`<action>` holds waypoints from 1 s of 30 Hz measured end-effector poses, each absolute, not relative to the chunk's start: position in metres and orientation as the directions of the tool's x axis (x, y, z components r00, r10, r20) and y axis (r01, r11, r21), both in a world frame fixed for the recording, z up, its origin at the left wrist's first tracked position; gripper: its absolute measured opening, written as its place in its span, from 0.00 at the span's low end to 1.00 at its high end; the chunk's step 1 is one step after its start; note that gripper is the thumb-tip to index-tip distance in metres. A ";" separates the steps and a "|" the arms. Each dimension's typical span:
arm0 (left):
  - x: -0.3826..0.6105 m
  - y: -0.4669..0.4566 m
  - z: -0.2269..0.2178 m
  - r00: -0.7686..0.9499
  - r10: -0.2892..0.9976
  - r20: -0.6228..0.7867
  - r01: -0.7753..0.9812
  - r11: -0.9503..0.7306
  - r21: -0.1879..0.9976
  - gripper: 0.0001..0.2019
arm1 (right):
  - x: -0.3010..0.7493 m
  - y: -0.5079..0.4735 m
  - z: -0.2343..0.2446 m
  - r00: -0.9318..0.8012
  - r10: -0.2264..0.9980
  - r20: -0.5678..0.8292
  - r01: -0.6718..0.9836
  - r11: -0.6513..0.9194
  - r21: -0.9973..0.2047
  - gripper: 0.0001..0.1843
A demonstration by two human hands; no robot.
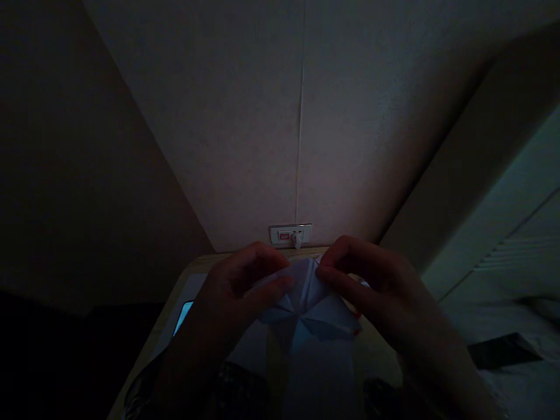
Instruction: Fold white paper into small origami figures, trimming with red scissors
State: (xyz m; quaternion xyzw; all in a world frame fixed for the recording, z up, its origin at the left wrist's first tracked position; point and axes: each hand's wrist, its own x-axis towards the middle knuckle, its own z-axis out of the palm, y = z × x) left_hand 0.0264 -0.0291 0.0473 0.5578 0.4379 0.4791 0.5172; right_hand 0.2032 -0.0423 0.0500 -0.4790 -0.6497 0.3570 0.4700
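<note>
A folded piece of white paper, creased into several flaps that meet near its middle, is held up over the small wooden table. My left hand pinches its left side between thumb and fingers. At the upper right edge, my right hand grips a flap with thumb and forefinger. Dim light leaves the finer folds hard to make out. Something red shows at the paper's right corner; I cannot tell what it is.
Flat white sheets lie on the wooden table. A phone with a lit screen is left of my left forearm. Behind the table, a wall socket holds a plug. A dark flat object lies at the right on white fabric.
</note>
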 end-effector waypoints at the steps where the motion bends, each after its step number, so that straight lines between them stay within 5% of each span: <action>1: 0.027 -0.029 0.047 0.150 0.985 0.086 -0.017 -0.084 0.996 0.03 | 0.203 -0.042 0.050 -0.099 0.959 0.267 0.287 0.284 -0.915 0.09; 9: 0.033 -0.030 0.043 0.007 0.988 0.156 -0.007 -0.156 0.988 0.05 | 0.201 -0.044 0.046 -0.029 0.950 0.311 0.236 0.309 -0.921 0.05; 15: 0.038 -0.031 0.043 -0.106 0.968 0.228 -0.003 -0.230 0.973 0.07 | 0.200 -0.043 0.044 -0.162 0.956 0.244 0.334 0.286 -0.898 0.02; 22: 0.035 -0.033 0.044 -0.121 0.959 0.257 0.185 -0.232 0.955 0.22 | 0.200 -0.041 0.047 -0.095 0.962 0.257 0.286 0.274 -0.918 0.04; 30: 0.031 -0.028 0.037 -0.112 0.939 0.326 0.206 -0.299 0.932 0.14 | 0.201 -0.042 0.043 -0.133 0.939 0.318 0.290 0.344 -0.893 0.03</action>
